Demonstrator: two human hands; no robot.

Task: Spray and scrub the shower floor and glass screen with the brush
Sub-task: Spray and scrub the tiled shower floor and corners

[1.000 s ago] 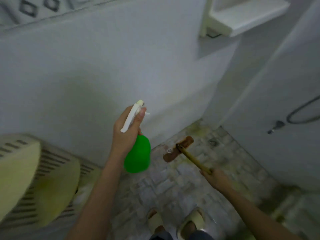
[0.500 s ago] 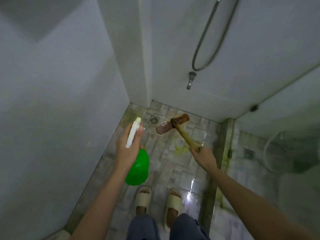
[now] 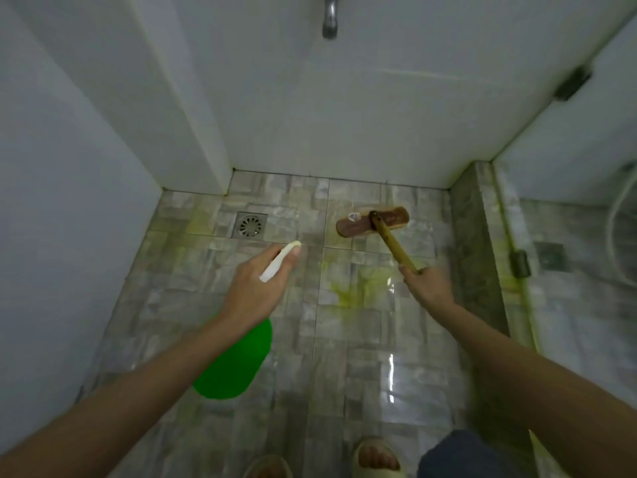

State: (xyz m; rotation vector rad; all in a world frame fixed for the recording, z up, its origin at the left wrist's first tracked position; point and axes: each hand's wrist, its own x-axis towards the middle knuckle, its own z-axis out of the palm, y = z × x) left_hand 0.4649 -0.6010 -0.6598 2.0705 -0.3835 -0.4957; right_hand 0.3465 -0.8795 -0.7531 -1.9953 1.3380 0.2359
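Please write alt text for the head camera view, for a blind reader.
A person in a shower stall grips a green spray bottle in the left hand and a long-handled brush in the right hand, its head on the tiled floor by the back wall. A drain and yellow-green stains mark the tiles.

The shower floor (image 3: 344,343) is grey mottled tile, wet and shiny, with a square metal drain (image 3: 251,225) set near its back left corner. The brown brush head (image 3: 372,223) rests on the tiles near the back wall, right of the drain. A yellow-green patch (image 3: 358,288) stains the middle, and two pale slippers (image 3: 377,457) stand at the near edge.
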